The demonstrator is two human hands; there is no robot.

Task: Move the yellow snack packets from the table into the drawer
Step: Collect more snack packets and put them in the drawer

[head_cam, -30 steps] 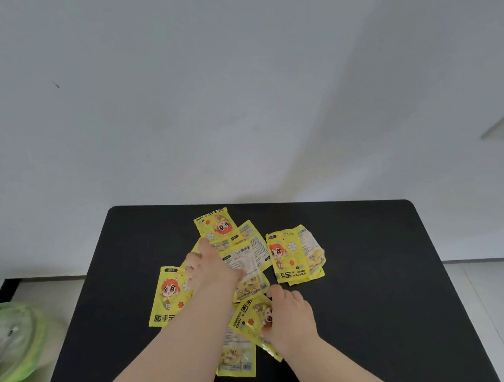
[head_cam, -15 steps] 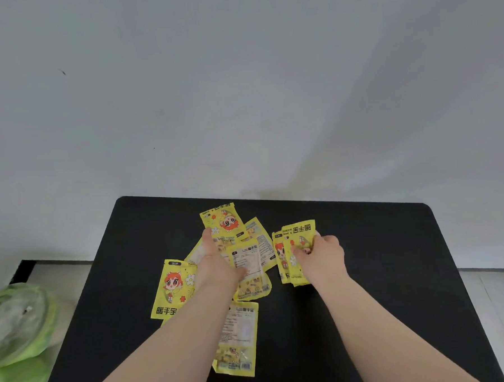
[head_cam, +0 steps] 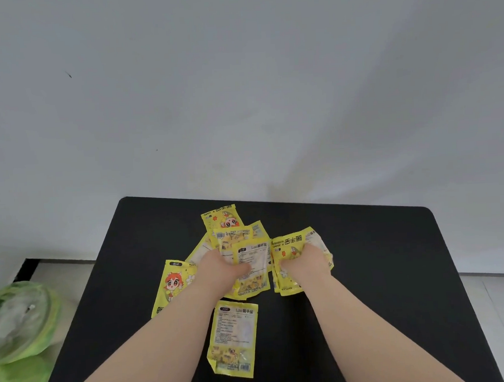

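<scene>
Far to the left of the left hand (head_cam: 220, 268), off the table (head_cam: 380, 271), a green bag (head_cam: 22, 334) is seen on the pale floor (head_cam: 65, 276). Just left of that hand a cartoon packet (head_cam: 174, 282) is laid flat on the black top, its near corner covered by the left forearm. The left hand is clenched on the left bundle (head_cam: 253, 268), a stack of several overlapping yellow packets. The thumb is pressed across the top one, which is turned text side up, and the fingers are curled over the stack's left edge, with the fingertips hidden. Beyond the knuckles a far packet (head_cam: 221, 218) is shown with its cartoon face up, partly overlapped by that stack. Between the two forearms, nearer the person than either hand, a near packet (head_cam: 233, 337) is placed alone, text side up, touched by neither hand. To its right, the right bundle (head_cam: 294, 244) is grasped by the right hand (head_cam: 302, 261). The wrappers are crumpled under the curled fingers, and how many are held cannot be told. The two bundles are set just beside each other. Every packet is found on the table, around its middle. Beyond both hands, a grey-white wall (head_cam: 239, 89) is seen behind the table.
</scene>
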